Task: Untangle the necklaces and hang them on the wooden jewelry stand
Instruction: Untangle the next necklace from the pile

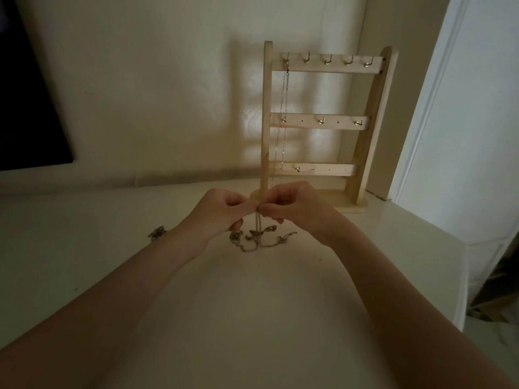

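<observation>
The pale table (pixel 84 248) is being shared by the wooden jewelry stand (pixel 362 153) at one o'clock, one chain (pixel 284 113) hanging from its top-left hook. At centre, the tangled necklaces (pixel 259 234) are being pinched by the left hand (pixel 222 210) and right hand (pixel 286 203), fingertips meeting.

1 wooden stand (pixel 323 122) with 3 bars and 9 hooks, 1 hung necklace (pixel 283 113), 2 hands (pixel 254 209).
</observation>
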`<state>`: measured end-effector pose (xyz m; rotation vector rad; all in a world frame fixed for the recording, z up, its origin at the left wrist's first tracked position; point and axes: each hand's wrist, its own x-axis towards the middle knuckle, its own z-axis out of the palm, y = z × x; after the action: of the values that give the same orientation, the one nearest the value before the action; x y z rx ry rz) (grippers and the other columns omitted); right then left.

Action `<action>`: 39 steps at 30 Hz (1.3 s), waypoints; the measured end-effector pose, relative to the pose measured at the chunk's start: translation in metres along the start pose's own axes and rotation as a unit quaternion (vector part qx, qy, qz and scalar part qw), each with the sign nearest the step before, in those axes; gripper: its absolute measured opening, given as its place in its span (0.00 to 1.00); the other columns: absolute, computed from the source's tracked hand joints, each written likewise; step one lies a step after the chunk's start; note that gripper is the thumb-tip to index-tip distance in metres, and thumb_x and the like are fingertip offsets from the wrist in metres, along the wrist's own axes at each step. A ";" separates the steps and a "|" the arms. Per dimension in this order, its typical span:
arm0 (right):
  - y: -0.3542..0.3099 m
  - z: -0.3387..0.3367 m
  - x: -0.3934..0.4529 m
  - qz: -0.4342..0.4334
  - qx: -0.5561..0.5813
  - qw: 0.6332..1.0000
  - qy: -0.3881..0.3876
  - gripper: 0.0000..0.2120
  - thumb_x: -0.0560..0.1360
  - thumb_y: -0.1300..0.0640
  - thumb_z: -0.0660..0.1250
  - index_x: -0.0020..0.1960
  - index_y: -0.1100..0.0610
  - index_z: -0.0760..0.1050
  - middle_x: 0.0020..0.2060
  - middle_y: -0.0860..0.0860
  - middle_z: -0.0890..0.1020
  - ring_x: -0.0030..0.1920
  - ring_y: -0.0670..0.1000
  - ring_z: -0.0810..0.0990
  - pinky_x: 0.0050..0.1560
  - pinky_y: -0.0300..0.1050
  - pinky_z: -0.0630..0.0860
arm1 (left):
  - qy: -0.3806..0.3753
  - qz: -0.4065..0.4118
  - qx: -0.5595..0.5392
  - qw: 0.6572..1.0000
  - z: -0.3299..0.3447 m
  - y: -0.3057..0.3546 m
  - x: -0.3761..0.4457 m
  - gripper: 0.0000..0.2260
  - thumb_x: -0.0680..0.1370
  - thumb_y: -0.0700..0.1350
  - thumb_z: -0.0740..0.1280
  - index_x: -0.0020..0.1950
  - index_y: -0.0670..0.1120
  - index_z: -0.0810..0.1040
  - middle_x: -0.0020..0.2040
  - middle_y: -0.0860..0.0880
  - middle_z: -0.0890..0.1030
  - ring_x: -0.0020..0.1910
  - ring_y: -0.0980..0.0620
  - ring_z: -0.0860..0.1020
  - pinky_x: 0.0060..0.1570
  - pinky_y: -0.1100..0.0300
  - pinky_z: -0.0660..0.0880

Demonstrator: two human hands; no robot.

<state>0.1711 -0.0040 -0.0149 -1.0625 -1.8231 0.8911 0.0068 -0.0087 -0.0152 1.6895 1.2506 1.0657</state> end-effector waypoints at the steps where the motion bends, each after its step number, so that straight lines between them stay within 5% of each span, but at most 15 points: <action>1: 0.000 0.000 0.000 0.002 -0.016 1.000 -0.008 0.02 0.71 0.65 0.70 0.41 0.60 0.79 0.32 0.50 0.78 0.29 0.42 0.73 0.36 0.36 0.72 | -0.006 0.006 0.032 0.999 0.000 0.000 0.000 0.08 0.75 0.45 0.67 0.42 0.40 0.82 0.27 0.49 0.72 0.28 0.55 0.69 0.40 0.57 0.69; 6: -0.001 0.003 -0.002 0.014 -0.070 0.995 -0.068 0.07 0.72 0.66 0.67 0.38 0.57 0.76 0.30 0.47 0.75 0.30 0.43 0.71 0.34 0.35 0.69 | -0.047 0.029 0.123 0.991 -0.001 -0.003 0.000 0.07 0.75 0.42 0.66 0.38 0.44 0.80 0.32 0.45 0.75 0.30 0.53 0.71 0.37 0.58 0.69; 11: 0.000 0.003 -0.002 0.004 0.006 0.999 -0.051 0.15 0.73 0.68 0.63 0.32 0.53 0.74 0.30 0.47 0.74 0.32 0.45 0.70 0.36 0.38 0.69 | -0.049 -0.007 0.027 0.998 0.003 -0.001 -0.001 0.07 0.75 0.42 0.66 0.42 0.40 0.81 0.27 0.49 0.71 0.27 0.54 0.69 0.39 0.57 0.69; 19: 0.000 -0.002 -0.003 0.005 0.053 0.999 -0.005 0.04 0.73 0.64 0.68 0.45 0.62 0.82 0.33 0.50 0.79 0.31 0.43 0.70 0.34 0.34 0.70 | -0.018 -0.024 -0.042 0.999 0.001 0.000 -0.001 0.07 0.74 0.44 0.66 0.38 0.44 0.78 0.24 0.53 0.68 0.23 0.59 0.68 0.44 0.58 0.73; 36: 0.001 0.007 -0.001 0.024 0.012 0.998 -0.049 0.17 0.72 0.67 0.65 0.29 0.51 0.74 0.28 0.47 0.72 0.32 0.47 0.68 0.35 0.39 0.68 | -0.018 0.005 0.046 0.999 0.006 -0.002 0.000 0.07 0.74 0.41 0.66 0.42 0.39 0.81 0.24 0.51 0.72 0.25 0.56 0.69 0.36 0.59 0.67; 39: 0.002 0.007 0.000 0.024 0.056 0.997 -0.048 0.23 0.73 0.68 0.62 0.25 0.48 0.74 0.29 0.49 0.71 0.32 0.46 0.68 0.35 0.39 0.67 | -0.013 -0.016 -0.006 1.000 0.010 -0.003 -0.002 0.10 0.75 0.41 0.65 0.34 0.43 0.79 0.23 0.52 0.71 0.24 0.56 0.68 0.35 0.60 0.67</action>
<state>0.1655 -0.0049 -0.0192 -1.0125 -1.8098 1.0765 0.0144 -0.0112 -0.0213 1.6636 1.2485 1.0263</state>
